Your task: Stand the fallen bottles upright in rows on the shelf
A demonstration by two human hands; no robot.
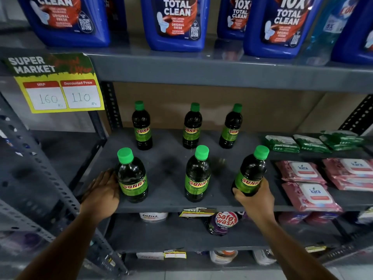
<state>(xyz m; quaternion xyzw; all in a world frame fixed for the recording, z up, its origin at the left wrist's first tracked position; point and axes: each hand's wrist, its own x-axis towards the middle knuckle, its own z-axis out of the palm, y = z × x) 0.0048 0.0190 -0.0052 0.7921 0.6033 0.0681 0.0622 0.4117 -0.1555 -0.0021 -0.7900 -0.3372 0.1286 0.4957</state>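
Both arms outstretched, fingers [262, 184] curled.

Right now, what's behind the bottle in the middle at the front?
Behind the front middle bottle stands another green-capped bottle, upright in the back row, then the brown back panel. The front bottle's cap hides part of that bottle's base.
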